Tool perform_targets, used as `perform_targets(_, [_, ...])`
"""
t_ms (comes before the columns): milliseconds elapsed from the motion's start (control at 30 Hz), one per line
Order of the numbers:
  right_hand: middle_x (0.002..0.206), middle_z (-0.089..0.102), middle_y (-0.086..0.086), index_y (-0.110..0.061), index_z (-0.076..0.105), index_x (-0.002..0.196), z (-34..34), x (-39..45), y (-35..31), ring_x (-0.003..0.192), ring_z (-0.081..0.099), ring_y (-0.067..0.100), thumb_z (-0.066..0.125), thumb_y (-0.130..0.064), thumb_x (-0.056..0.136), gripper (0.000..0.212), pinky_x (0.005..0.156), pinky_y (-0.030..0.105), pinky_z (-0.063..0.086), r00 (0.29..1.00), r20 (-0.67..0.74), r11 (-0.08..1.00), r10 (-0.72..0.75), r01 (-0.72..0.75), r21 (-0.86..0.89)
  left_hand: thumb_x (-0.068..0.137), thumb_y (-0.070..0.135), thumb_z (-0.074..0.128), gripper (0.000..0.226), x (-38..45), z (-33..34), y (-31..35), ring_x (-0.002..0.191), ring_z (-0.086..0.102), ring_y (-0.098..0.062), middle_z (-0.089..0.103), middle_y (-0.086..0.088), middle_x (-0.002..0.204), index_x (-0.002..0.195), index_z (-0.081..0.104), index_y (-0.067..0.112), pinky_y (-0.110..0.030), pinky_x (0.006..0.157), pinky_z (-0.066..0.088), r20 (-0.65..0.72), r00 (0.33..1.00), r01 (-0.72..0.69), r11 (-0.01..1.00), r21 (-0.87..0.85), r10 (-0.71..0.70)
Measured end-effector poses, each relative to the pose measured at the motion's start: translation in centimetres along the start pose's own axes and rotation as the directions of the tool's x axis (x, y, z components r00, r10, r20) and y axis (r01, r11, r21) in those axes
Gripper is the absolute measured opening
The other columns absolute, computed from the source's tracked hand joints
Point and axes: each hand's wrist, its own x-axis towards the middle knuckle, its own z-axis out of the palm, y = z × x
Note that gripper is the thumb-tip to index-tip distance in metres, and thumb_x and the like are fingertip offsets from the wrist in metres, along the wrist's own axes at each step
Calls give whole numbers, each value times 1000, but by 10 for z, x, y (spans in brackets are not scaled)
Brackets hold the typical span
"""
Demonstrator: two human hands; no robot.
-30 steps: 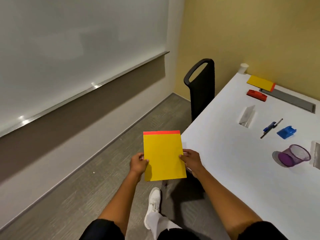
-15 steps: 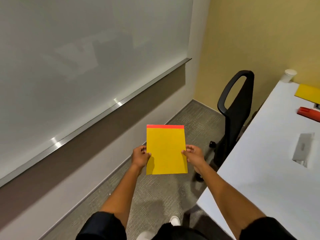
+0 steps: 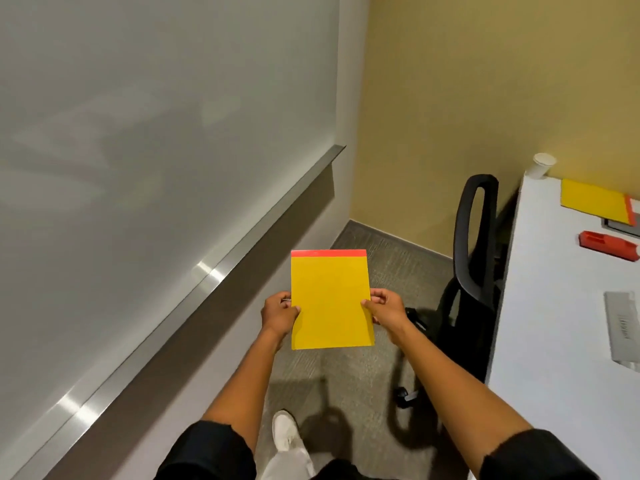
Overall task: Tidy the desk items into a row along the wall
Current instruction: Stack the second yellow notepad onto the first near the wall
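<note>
From the head camera, a person stands beside a white desk [image 3: 540, 306] and holds one yellow notepad [image 3: 330, 303] with a red strip along its top edge out in front of the body, over the carpet and well apart from the desk. Two hands grip it. The left hand [image 3: 278, 313] pinches the left edge, thumb on the front face and fingers curled behind. The right hand [image 3: 386, 310] pinches the right edge in the same way, thumb on the front and fingers bent round the back. The pad is upright, facing the camera, red strip uppermost.

On the desk, at the right of the view, lie four things that can be counted. One white paper cup [image 3: 542, 165] stands at the far corner next to the yellow wall [image 3: 467, 98]. One second yellow pad [image 3: 594, 201], with its red strip at the right end, lies flat just beyond the cup along the wall. One red flat object [image 3: 607, 244] lies nearer, apart from that pad; what it is cannot be told. One grey rectangular piece [image 3: 623, 325] lies nearer still, cut off by the frame edge.

One black office chair [image 3: 474, 258] stands at the desk's end. One whiteboard [image 3: 156, 133] with a metal tray fills the left. One white shoe [image 3: 284, 430] shows on the carpet below, between two dark sleeves.
</note>
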Motion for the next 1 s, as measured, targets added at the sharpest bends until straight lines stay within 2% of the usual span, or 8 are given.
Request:
perform_targets(100, [95,70,9,-6,62,112,16,32,-23,82,65,19,59,-1,90,22,76,38,53,998,-70,1000,5,-5,6,81,-3,60,27,48,-10,33,84,66,-31,70,-12,90,87,66,23,-45,78,55,59,998,-41,998,48,38])
perform_targets(233, [90,70,7,-8,62,108,31,65,-56,82,66,19,59,-2,90,19,75,35,54,987,-163,999,-7,16,52,83,-5,60,21,109,-17,81,77,59,-23,64,-14,87,99,65,7,-35,71,51,151,981,-136,984,113,118])
perform_targets(433, [99,71,13,-9,62,108,24,115,-90,94,67,27,62,-4,89,20,84,43,55,952,-304,997,20,5,82,84,-2,63,25,186,5,136,90,63,-29,66,-18,99,107,63,5,-41,80,54,270,947,-226,956,186,171])
perform_targets(567, [98,71,14,-15,63,101,7,163,-108,96,68,30,64,-5,87,17,87,50,55,920,-390,997,37,-5,83,84,-1,64,34,238,37,170,89,62,-26,66,-14,98,117,61,5,-45,88,53,325,929,-254,944,211,177])
perform_targets(667, [98,70,20,-18,64,94,-11,209,-121,95,67,32,64,-5,87,15,86,54,54,907,-419,997,42,-11,77,84,0,65,35,277,65,197,79,56,-19,62,-14,88,118,61,5,-35,80,51,336,921,-283,931,231,196])
perform_targets(800, [97,71,14,-20,62,93,-39,275,-155,98,67,32,63,-5,87,16,90,50,54,896,-441,996,50,-11,90,85,-1,62,30,334,108,245,71,52,-16,58,-12,80,114,61,4,-29,71,45,364,906,-320,912,256,216])
perform_targets(933, [97,71,13,-19,64,92,-79,345,-186,98,66,31,66,-8,85,13,91,50,53,886,-460,996,61,-25,85,86,-1,62,32,390,157,304,80,52,-17,58,-11,87,117,60,4,-35,80,49,376,901,-338,894,295,216])
perform_targets(1000, [96,70,13,-13,64,97,-104,374,-208,95,66,30,66,-9,85,13,88,44,54,872,-486,995,66,-19,101,86,0,62,29,414,187,336,82,53,-19,59,-13,88,115,61,5,-34,79,47,394,887,-371,879,300,240])
